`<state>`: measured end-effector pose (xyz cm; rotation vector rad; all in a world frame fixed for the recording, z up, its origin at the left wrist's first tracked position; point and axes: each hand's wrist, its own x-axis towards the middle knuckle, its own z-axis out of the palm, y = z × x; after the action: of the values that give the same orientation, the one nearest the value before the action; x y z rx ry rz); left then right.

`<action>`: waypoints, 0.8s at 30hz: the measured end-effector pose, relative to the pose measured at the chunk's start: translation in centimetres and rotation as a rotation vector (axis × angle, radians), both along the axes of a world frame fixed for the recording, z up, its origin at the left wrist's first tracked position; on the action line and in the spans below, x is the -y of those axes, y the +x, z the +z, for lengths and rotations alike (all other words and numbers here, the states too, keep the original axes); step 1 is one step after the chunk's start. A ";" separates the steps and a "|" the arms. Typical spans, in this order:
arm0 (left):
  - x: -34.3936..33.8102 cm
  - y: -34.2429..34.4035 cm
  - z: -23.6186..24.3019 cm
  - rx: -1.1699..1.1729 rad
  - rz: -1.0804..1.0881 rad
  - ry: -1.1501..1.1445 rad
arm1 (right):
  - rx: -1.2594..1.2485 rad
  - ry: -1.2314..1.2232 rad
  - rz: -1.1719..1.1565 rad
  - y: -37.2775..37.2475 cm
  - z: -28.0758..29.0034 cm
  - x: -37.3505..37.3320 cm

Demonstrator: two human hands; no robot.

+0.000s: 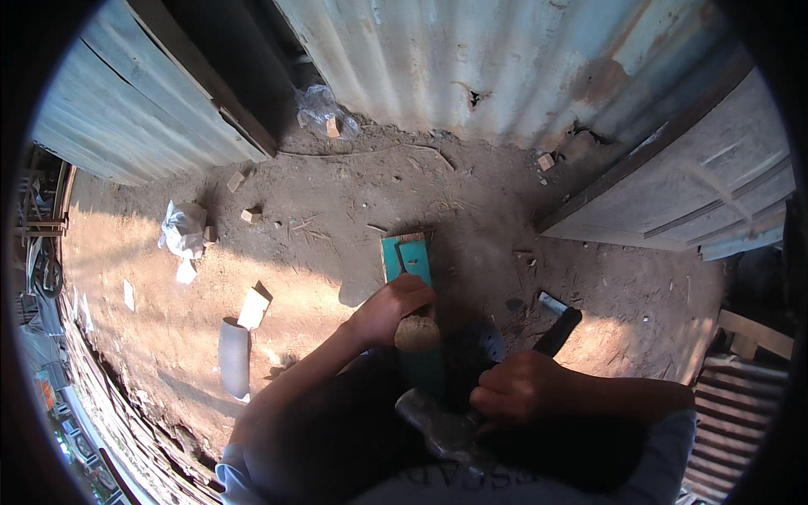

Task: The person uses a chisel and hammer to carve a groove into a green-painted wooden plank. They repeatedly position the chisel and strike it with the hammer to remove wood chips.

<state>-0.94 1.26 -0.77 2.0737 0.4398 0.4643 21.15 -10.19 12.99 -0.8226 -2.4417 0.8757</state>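
Head view: the right hand [523,387] has its fingers [495,394] closed round the hammer [450,431], whose head sits left of the fist. The left hand [391,310] bends over the green board [414,255], which extends beyond it; I cannot tell its grip.

Teal board [415,252]; grey hammer head [450,433]; brown dirt [337,194]; pale-blue sheeting [421,67], rust-brown patch [599,80].

Fisheye view from the wearer's head
It faces down, near above the left hand [396,307] and right hand [523,387], taking in ground [497,210] beyond them.
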 end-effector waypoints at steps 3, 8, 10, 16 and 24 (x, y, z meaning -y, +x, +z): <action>-0.3 0.3 1.0 -0.055 -0.044 0.004 | 0.228 -0.116 -0.192 -0.4 -0.9 -0.9; 1.4 0.4 -1.3 0.058 -0.056 0.145 | 0.228 -0.137 -0.221 0.1 -1.2 0.4; 2.1 0.0 -1.8 0.065 -0.108 0.211 | 0.245 -0.161 -0.146 -0.3 -1.4 0.2; 4.3 -0.6 -4.4 0.127 -0.149 0.374 | 0.199 -0.165 -0.107 -0.3 -1.3 0.1; 3.4 0.0 -1.6 0.072 -0.125 0.261 | 0.139 -0.209 -0.070 0.0 -1.0 0.4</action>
<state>-0.97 -2.10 -2.38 2.3112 0.2129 0.5430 21.16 -10.58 12.00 -1.0692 -2.4506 1.0941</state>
